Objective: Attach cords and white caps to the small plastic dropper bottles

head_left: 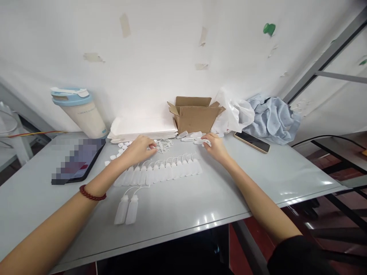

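Observation:
My left hand (139, 149) hovers beside a small pile of thin white tubes (164, 145), its fingers loosely curled and a gap between thumb and forefinger. White caps (124, 145) lie partly hidden behind that hand. By the cardboard box, my right hand (215, 147) has its thumb and fingers around a small translucent plastic bottle (198, 141); other loose bottles lie close by. In front, a row of similar bottles (172, 170) lies side by side, with thin curved tubes at their necks. Two more bottles with tubes (132, 210) lie nearer to me.
An open cardboard box (197, 119) and a stack of white sheets (143, 129) stand against the wall. On the left are a tumbler (83, 114) and a dark tablet (82, 160). A phone (252, 142), plastic bag (233, 114) and blue cloth (272, 118) occupy the right.

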Motion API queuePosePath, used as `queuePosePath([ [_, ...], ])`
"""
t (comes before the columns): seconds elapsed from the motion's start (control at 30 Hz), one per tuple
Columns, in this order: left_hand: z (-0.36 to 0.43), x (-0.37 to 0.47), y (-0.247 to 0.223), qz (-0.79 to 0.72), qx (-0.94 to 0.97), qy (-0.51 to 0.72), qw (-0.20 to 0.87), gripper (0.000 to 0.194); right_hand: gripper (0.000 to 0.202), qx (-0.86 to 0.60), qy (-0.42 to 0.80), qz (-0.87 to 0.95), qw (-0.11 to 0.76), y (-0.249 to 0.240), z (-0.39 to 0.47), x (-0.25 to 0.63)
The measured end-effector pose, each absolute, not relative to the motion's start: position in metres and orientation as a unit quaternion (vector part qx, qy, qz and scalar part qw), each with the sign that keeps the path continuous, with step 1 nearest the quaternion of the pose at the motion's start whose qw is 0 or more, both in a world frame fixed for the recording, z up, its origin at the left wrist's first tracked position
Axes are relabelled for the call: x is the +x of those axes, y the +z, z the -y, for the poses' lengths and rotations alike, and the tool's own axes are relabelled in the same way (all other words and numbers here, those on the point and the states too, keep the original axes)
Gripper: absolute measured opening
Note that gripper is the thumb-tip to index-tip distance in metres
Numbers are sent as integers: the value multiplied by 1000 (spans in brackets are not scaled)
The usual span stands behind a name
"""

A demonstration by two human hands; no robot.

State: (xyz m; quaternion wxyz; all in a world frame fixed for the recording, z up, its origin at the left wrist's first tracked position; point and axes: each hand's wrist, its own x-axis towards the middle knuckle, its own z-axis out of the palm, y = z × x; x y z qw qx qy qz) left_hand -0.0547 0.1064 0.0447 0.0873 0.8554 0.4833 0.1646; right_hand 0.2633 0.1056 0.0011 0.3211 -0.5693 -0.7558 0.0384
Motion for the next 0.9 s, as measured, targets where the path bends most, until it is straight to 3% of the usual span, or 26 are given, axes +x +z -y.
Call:
queuePosePath([
  [0.4, -108, -53, 35, -496, 854, 141, 70, 23, 24, -619, 6, 763, 183, 6, -104, 270],
  [0.9, -85, -70, 50, -554, 795, 230, 88, 25, 22, -631, 83, 750, 179, 13, -96, 266],
])
